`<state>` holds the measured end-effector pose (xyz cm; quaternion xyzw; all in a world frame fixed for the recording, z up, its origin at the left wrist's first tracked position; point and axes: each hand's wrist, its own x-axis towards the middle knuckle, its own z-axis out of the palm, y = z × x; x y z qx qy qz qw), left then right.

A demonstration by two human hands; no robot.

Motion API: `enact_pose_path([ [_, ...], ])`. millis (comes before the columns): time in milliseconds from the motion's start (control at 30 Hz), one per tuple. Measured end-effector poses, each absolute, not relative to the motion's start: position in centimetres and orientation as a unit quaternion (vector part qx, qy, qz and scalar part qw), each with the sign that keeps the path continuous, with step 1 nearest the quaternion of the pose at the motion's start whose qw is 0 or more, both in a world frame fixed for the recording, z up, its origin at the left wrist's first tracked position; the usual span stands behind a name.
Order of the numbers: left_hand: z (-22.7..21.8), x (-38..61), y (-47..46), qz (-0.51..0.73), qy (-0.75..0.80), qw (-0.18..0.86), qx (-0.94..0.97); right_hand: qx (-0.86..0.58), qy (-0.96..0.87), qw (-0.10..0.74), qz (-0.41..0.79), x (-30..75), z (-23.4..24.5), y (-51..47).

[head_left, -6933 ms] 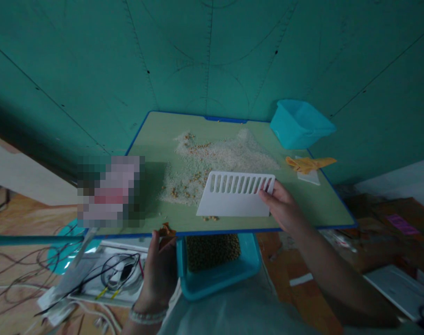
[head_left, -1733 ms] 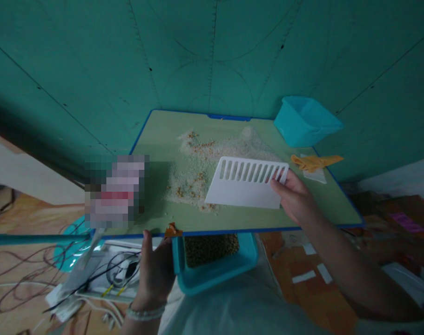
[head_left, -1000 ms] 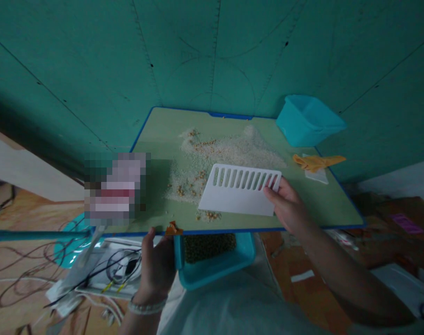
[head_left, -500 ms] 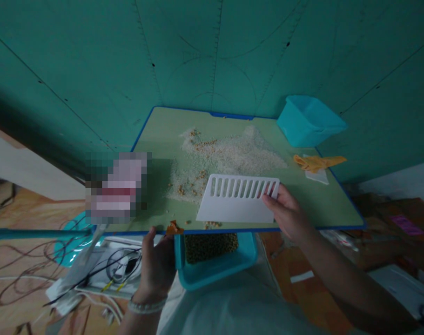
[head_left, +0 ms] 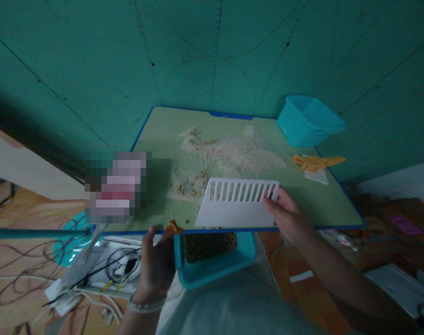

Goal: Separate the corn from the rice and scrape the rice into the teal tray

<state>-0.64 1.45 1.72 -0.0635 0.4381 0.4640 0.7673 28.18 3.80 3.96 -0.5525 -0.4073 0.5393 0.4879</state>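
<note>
My right hand (head_left: 288, 218) grips the right end of a white slotted scraper (head_left: 236, 204), whose lower edge rests at the near edge of the green board (head_left: 156, 139). A spread of white grains mixed with brown beans (head_left: 225, 156) lies behind the scraper on the board. My left hand (head_left: 158, 265) is closed on the left wall of a teal tub (head_left: 215, 267) with beans in it, held just under the board's near edge below the scraper.
A second teal tub (head_left: 307, 121) sits at the board's far right corner. An orange cloth (head_left: 318, 162) and a white scrap lie on the right side. A blurred pink object (head_left: 116, 186) stands on the board's left. Cables and a tray (head_left: 107, 274) lie lower left.
The scraper slid toward me from mid-board to the near edge, pushing a few beans along. They no longer show on the board. The left hand and tub stayed in place.
</note>
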Motion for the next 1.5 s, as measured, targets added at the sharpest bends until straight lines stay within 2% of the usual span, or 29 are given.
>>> enact_pose_path([
  [133, 0.8, -1.4, 1.1, 0.448, 0.399, 0.800, -0.036, -0.558, -0.399, 0.493, 0.535, 28.5, 3.6, 4.0],
  [367, 2.7, -0.1, 1.5, 0.473, 0.461, 0.746, -0.089, -0.560, -0.410, 0.482, 0.534, 28.3, 3.6, 4.0],
  [900, 4.1, 0.8, 2.0, 0.484, 0.477, 0.720, -0.141, -0.557, -0.415, 0.483, 0.533, 28.0, 3.6, 3.8],
  [1333, 2.2, -0.6, 1.5, 0.476, 0.412, 0.772, -0.085, -0.553, -0.406, 0.467, 0.558, 27.9, 3.6, 3.1],
  [1500, 2.4, -0.3, 1.5, 0.477, 0.433, 0.759, -0.097, -0.543, -0.395, 0.484, 0.560, 27.9, 3.6, 3.1],
])
